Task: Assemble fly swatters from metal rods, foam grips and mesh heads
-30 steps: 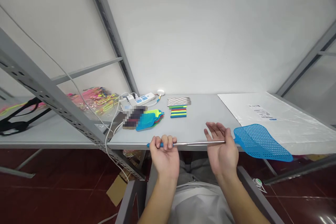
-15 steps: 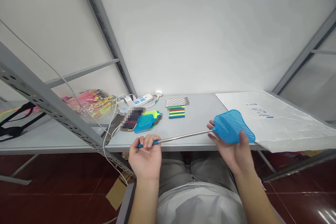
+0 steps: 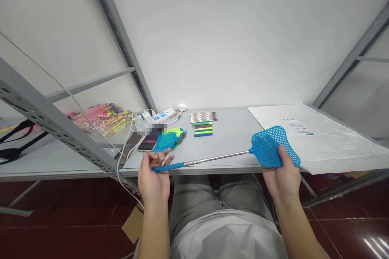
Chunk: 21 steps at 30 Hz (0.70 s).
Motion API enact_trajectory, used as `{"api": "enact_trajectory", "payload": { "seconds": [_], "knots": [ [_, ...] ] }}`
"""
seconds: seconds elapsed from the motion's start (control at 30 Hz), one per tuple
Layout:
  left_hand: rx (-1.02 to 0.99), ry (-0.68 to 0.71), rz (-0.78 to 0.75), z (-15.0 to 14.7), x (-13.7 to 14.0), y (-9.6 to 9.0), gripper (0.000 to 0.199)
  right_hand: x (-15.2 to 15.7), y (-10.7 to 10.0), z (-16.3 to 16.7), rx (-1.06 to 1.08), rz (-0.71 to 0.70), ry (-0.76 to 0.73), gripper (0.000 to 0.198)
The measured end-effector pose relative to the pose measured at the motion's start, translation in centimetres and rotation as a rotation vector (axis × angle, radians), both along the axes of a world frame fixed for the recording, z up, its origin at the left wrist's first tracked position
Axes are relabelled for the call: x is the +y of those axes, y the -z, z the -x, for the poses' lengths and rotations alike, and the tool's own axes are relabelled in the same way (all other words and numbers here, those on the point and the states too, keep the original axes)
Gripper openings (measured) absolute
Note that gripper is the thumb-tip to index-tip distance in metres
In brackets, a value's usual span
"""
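Note:
A blue fly swatter with a perforated head, a thin metal rod and a blue handle spans both hands, nearly level above the table's front edge. My right hand is closed on the head, thumb on its upper face and fingers beneath. At the handle's end my left hand has loosened, its fingers apart and half curled. The handle touches this hand, fully visible, with no finger wrapped over it. Behind lie stacked swatter heads in blue, yellow-green and other colours.
Metal rods and coloured handles lie in rows mid-table. A phone, power strip and cables are at left beside a metal shelf post. White wrapped sheet material covers the right side.
My left hand has loosened its grip and slid left, exposing the whole handle. My right hand has closed on the swatter's head, which has shifted slightly right.

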<state>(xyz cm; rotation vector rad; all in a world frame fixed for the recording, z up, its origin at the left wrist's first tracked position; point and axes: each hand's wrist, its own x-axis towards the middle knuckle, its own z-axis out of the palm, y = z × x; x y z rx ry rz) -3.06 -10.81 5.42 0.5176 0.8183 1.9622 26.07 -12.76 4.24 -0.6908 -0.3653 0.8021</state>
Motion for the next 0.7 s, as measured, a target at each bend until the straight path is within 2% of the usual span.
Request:
{"api": "enact_trajectory", "payload": {
  "seconds": [0.1,0.17,0.3,0.47,0.7],
  "knots": [
    [0.220,-0.109,-0.021,-0.6,-0.2,0.1,0.027,0.1,0.0,0.8,-0.045,-0.034,0.036,0.031],
    [0.276,-0.098,-0.023,-0.9,-0.1,0.4,0.027,0.2,-0.1,0.9,-0.063,-0.047,0.031,0.032],
    [0.313,0.002,0.028,-1.2,0.3,1.0,0.023,0.1,-0.3,0.5,-0.075,-0.026,0.003,0.038],
    [0.417,0.084,0.090,-1.9,0.3,1.7,0.024,-0.5,0.0,1.1,-0.171,0.066,-0.093,0.033],
    [0.448,0.021,0.050,-2.9,0.2,2.2,0.023,-0.7,0.1,2.5,-0.160,0.030,-0.100,0.032]
  ]
}}
